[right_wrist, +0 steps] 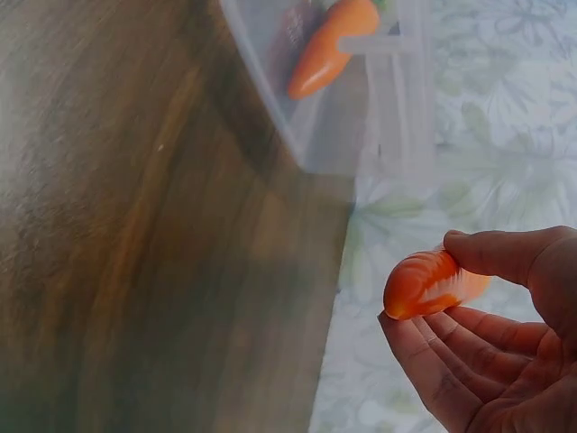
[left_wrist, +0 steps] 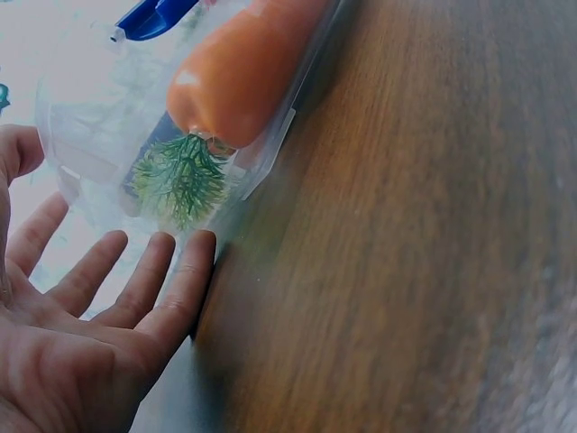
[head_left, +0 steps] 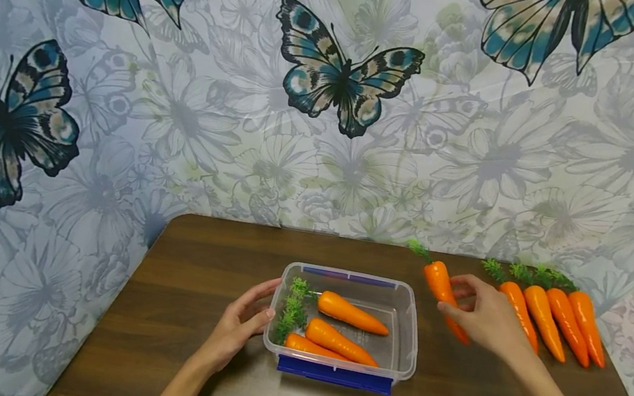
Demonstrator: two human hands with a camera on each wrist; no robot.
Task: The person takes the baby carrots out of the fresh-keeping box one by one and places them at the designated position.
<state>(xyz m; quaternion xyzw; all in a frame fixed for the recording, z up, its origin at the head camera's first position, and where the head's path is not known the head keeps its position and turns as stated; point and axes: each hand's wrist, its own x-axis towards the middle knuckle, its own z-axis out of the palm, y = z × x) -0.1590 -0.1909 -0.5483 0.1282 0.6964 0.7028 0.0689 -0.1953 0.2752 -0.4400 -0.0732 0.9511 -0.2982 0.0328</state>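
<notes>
My right hand (head_left: 490, 317) pinches an orange carrot (head_left: 439, 281) with a green leafy top, between thumb and fingers. This carrot is tilted, top toward the back, to the right of a clear plastic container (head_left: 411, 335). In the right wrist view the carrot's tapered end (right_wrist: 419, 284) shows between thumb and fingertips. My left hand (head_left: 229, 335) rests with extended fingers at the container's left wall, and its fingers (left_wrist: 189, 280) look spread in the left wrist view. Inside the container lie three carrots (head_left: 351, 311), leafy tops to the left.
Several more carrots (head_left: 549, 324) lie side by side at the right of the brown wooden table (head_left: 205, 256), tops toward the back. A blue latch (head_left: 334, 375) hangs on the container's front. Behind the table is a butterfly-patterned cloth (head_left: 351, 183).
</notes>
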